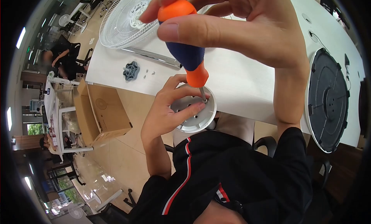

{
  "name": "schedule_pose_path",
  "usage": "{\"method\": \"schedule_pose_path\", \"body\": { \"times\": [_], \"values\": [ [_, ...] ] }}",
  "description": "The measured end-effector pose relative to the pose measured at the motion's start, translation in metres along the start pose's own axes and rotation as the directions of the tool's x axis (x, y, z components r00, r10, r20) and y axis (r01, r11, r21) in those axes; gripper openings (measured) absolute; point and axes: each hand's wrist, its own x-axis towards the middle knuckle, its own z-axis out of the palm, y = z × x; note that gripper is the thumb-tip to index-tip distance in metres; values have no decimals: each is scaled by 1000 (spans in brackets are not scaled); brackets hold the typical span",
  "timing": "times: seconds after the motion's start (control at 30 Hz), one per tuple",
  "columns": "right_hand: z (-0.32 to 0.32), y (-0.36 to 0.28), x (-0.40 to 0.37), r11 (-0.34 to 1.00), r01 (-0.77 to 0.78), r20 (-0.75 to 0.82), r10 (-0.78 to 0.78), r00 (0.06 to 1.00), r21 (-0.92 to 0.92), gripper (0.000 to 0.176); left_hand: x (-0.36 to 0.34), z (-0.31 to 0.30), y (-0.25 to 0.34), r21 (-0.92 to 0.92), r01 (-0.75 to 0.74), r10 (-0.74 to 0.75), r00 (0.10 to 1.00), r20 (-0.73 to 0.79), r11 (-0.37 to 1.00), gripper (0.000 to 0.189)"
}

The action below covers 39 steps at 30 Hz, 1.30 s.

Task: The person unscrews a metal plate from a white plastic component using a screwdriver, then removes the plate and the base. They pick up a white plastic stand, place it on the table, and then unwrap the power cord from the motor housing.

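My right hand [247,34] is closed around the orange and dark blue handle of a screwdriver [188,56], high above the table edge. Its shaft points down to a small screw [205,101] in a white round plastic housing [189,128] with several holes in its face. That housing sits over my lap at the table's edge. My left hand [164,108] grips it, with thumb and index finger on either side of the screw and screwdriver tip. What the other left fingers touch is partly hidden.
On the white table [247,81] lie a white fan grille [116,27], a metal pole [150,56], a grey star-shaped knob [131,71] and several small screws [146,73]. A round black base [328,102] lies at right. An open cardboard box [112,112] stands left; people sit farther off.
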Motion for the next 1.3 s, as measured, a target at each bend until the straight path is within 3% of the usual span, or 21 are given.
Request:
{"method": "schedule_pose_path", "body": {
  "times": [0.47, 0.57, 0.7, 0.73, 0.83, 0.97, 1.17, 1.3],
  "values": [
    [4, 10, 4, 1000, -4, 20, 5, 1000, -19, 32, 0, 4, 6, -54, 63, -65, 997, -30, 997, 25],
    [2, 11, 0, 1000, -15, 18, 16, 1000, -24, 32, 0, 4, 4, 41, -16, 18, 998, -57, 999, 25],
    [1, 10, -3, 998, -19, 33, 21, 999, -56, 32, 1, 4, 9, 62, -30, 33, 998, -58, 998, 23],
    [1, 9, -3, 998, -17, 37, 20, 999, -64, 32, 0, 7, 5, -8, -31, 30, 996, -83, 999, 24],
    [4, 10, -3, 997, -20, 49, 24, 999, -71, 32, 0, 8, 8, 67, -24, 29, 996, -86, 997, 25],
    [7, 13, -1, 997, -24, 50, 28, 998, -76, 32, 0, 7, 8, -67, 53, -56, 997, -45, 996, 24],
    [7, 13, 0, 996, -30, 49, 34, 998, -81, 31, 1, 4, 2, 44, -62, 65, 996, -65, 997, 22],
    [8, 14, -2, 996, -34, 49, 38, 998, -80, 31, 1, 5, 6, 19, 3, -1, 996, -84, 1000, 22]
  ]
}}
